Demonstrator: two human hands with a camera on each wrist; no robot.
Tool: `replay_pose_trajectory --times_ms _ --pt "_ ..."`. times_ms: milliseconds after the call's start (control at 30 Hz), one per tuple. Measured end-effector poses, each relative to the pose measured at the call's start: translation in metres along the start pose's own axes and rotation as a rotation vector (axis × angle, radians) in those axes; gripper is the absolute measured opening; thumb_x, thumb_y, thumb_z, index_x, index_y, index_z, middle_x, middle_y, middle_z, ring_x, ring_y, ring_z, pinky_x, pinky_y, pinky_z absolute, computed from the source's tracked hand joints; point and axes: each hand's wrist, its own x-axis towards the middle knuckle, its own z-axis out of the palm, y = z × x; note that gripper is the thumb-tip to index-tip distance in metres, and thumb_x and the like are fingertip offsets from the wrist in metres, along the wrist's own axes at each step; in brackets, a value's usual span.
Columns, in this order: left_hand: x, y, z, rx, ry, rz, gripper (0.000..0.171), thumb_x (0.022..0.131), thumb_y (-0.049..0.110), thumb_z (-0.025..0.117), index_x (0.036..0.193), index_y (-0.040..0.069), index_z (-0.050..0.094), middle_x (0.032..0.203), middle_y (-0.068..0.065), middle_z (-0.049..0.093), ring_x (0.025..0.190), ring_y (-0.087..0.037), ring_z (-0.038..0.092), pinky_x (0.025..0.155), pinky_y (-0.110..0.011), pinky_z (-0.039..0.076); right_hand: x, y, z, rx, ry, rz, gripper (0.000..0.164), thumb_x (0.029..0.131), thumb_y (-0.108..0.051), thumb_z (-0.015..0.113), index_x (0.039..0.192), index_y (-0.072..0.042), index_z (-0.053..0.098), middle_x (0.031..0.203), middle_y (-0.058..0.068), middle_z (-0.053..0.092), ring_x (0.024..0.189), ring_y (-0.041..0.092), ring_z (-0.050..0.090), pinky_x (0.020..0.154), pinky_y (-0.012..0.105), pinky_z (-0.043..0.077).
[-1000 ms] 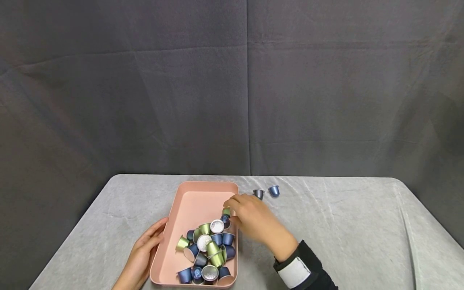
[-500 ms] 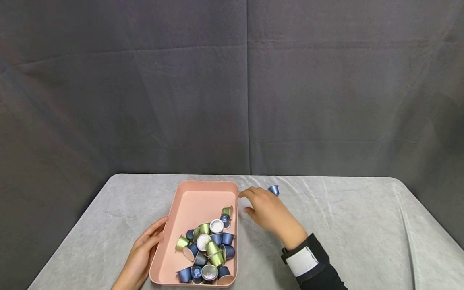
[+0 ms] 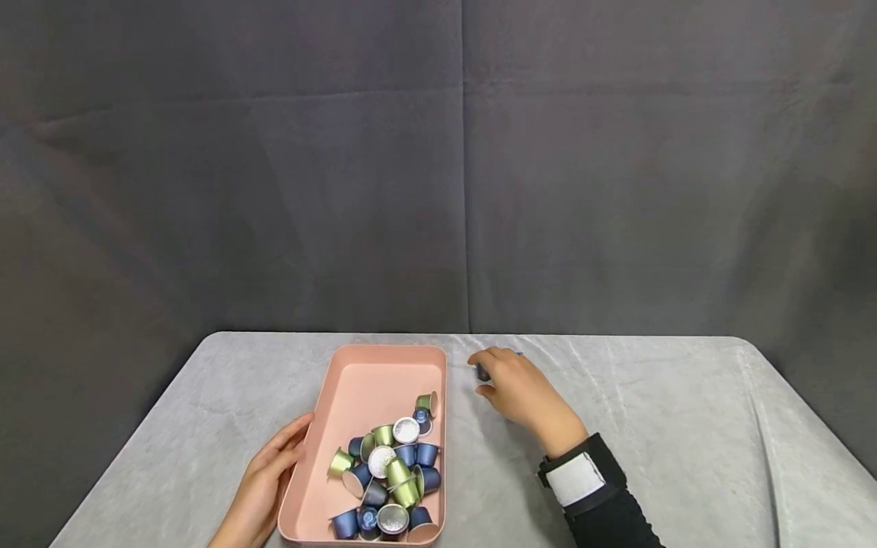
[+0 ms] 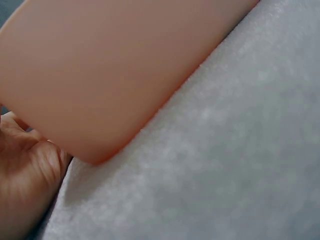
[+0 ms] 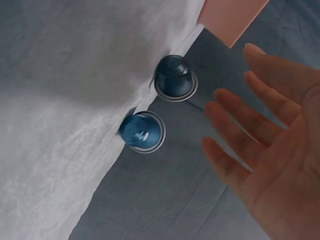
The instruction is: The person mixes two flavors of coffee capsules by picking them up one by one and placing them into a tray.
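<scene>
My left hand (image 3: 263,476) rests against the left side of a pink tray (image 3: 384,373), its fingers fairly straight along the wall. A dark coffee capsule (image 3: 483,373) on the table shows between the thumb and fingers of my right hand (image 3: 524,392). In the right wrist view, that hand's fingers are spread and apart from the dark capsule and a blue coffee capsule (image 5: 142,131) beside it. From the head, the blue one is almost wholly hidden behind the hand. Several green, blue and dark capsules (image 3: 402,482) lie heaped in the tray's near part.
A pale grey cloth covers the table (image 3: 658,441). Behind its far edge hangs a dark grey curtain (image 3: 342,190). The tray's far half shows bare pink bottom.
My right hand has let go of a green capsule at the tray's right side and moved right, to the dark capsule. The left hand stays at the tray.
</scene>
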Motion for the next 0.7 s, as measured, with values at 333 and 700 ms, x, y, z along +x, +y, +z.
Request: replay_pose_trajectory --times_ms 333,700 --pt "-0.003 0.000 -0.002 0.005 -0.013 -0.008 0.056 0.103 0.010 0.047 0.152 -0.008 0.025 0.133 0.010 0.051 0.119 -0.001 0.053 0.095 -0.022 0.047 0.000 0.009 0.010 -0.015 -0.016 -0.018 0.044 0.079 0.000 0.080 0.120 0.001 0.063 0.121 0.016 0.062 0.114 0.035 0.058 0.097 0.049 0.046" --pt "-0.003 0.000 -0.002 -0.007 -0.014 0.002 0.053 0.103 0.009 0.047 0.151 -0.007 0.030 0.131 0.013 0.055 0.119 -0.002 0.054 0.094 -0.023 0.048 0.008 0.019 0.016 -0.030 -0.049 -0.008 0.048 0.081 0.001 0.078 0.126 0.003 0.060 0.129 0.021 0.057 0.121 0.038 0.054 0.101 0.050 0.043"
